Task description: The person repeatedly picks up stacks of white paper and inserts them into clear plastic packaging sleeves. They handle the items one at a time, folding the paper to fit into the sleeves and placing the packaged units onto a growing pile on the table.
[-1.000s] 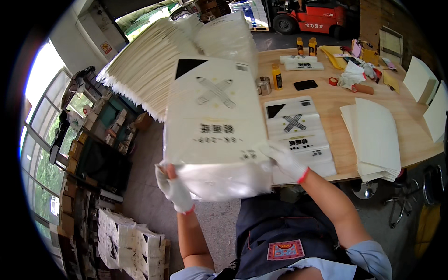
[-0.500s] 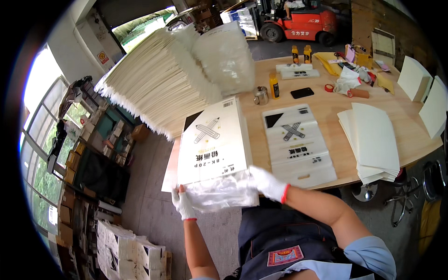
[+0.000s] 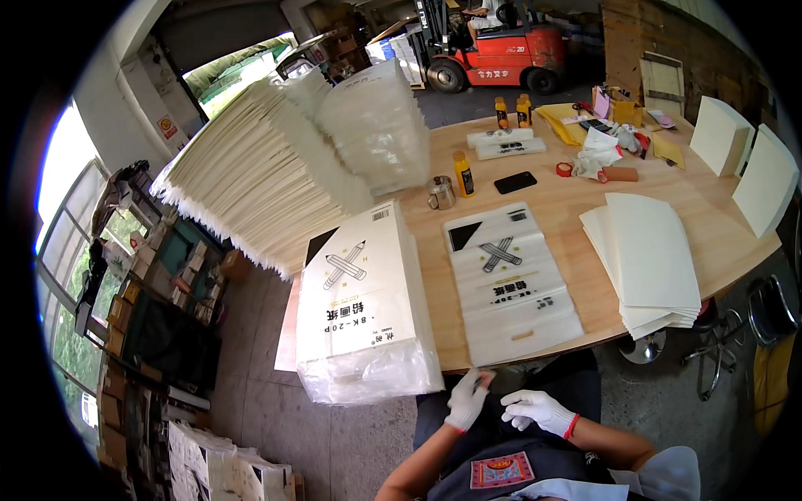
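Paper stack (image 3: 251, 179) fans out at ten o'clock, a bundle of clear bags (image 3: 376, 125) leaning against it. Just below, the filled bag (image 3: 368, 309) now lies flat on the surface (image 3: 576, 192), its open plastic end hanging over the near edge at seven o'clock; a second ago both hands held it up in the air, so it has been set down and let go. Left hand (image 3: 465, 401), gloved white, sits at six o'clock below the edge, fingers loosely curled and holding nothing, tips near the lower edge of the flat empty bag (image 3: 510, 284). Right hand (image 3: 539, 411), also gloved, is beside it, fingers relaxed and empty, the two hands nearly touching. With the packed bag released, the hands look free for the empty one in front of them. Loose sheets (image 3: 647, 259) lie stacked at three o'clock, bottles (image 3: 463, 173) and a cup (image 3: 441, 193) at twelve.
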The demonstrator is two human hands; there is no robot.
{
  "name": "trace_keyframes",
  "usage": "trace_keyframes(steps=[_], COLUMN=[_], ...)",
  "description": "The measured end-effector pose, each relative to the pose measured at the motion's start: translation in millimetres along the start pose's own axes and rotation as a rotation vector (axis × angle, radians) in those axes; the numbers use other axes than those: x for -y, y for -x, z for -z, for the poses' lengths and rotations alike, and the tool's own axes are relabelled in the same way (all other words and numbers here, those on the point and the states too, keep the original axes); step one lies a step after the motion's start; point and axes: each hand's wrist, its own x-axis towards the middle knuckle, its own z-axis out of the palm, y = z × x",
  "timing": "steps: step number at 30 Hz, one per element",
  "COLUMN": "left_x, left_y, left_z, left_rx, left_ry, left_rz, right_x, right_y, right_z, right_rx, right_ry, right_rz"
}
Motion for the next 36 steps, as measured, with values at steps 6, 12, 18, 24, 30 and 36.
trace_keyframes(steps=[6,12,18,24,30,36], left_x=[-39.1,-26.8,-21.7,-54.1,-21.5,-43.5], left_y=[-95.8,-126.8,-135.9,-139.3,-143.9,-134.9], left_z=[-39.6,-43.8,-43.4,-40.7,-43.3,-36.0], left_rx=[0.044,0.280,0.376,0.421,0.260,0.186], left_ry=[-0.684,-0.676,-0.620,-0.561,-0.408,-0.367], left_rz=[-0.273,-0.116,-0.086,0.068,-0.080,-0.201], right_x=[-1.0,-8.7,-10.3,-4.3,-6.0,12.9], right_y=[6.6,13.0,17.6,19.3,12.6,0.2], right_z=[-3.4,3.7,16.9,16.6,18.3,36.9], right_rx=[-0.013,0.016,-0.027,-0.050,-0.091,-0.185], right_ry=[-0.015,-0.060,-0.017,-0.033,-0.034,0.030], right_rz=[0.081,0.082,0.059,0.099,0.120,0.169])
